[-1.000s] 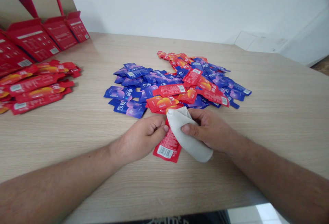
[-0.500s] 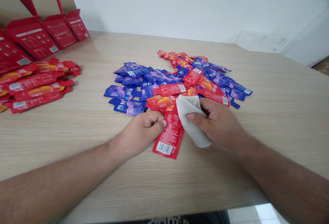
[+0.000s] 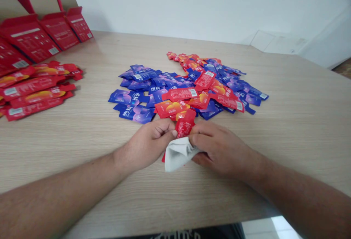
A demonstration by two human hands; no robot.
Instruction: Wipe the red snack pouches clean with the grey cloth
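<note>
My left hand [image 3: 149, 144] pinches the left edge of a red sachet [image 3: 185, 125] lying on the wooden table [image 3: 82, 136]. My right hand [image 3: 219, 147] is closed on a white cloth [image 3: 177, 155] and presses it over the sachet's lower half, so only the sachet's upper part shows. Just beyond both hands lies a loose pile of red and blue sachets [image 3: 189, 87].
A row of red sachets [image 3: 35, 89] lies at the left of the table. Behind them stand several open red cardboard boxes [image 3: 41, 30] against the white wall. The table's near edge runs just below my forearms.
My right hand has drawn the cloth down along the red sachet toward me, from its upper end to its lower half. My left hand has kept its pinch.
</note>
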